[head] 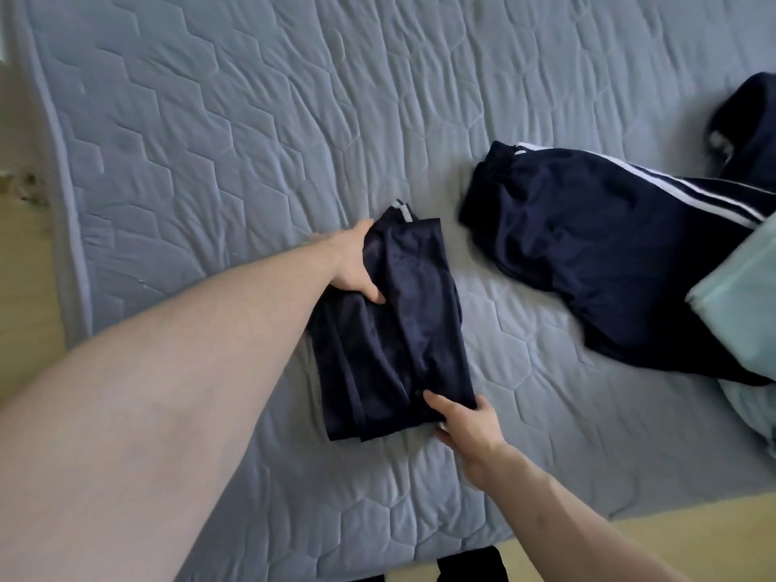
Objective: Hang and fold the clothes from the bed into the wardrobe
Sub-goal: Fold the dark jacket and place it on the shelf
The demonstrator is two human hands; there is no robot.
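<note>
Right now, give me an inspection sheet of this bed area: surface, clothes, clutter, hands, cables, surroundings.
Surface: grey-blue quilted mattress, wrinkled, bare of bedding.
Job's things: folded navy fabric garment near the mattress's front edge; unfolded navy track trousers with white side stripes to its right, apart from it.
Clutter: pale mint cloth at the right edge, overlapping the trousers.
Hands: left hand grips the folded garment's far end; right hand holds its near corner.
Cables: nothing seen.
Surroundings: light wooden floor left and in front of the bed.
</note>
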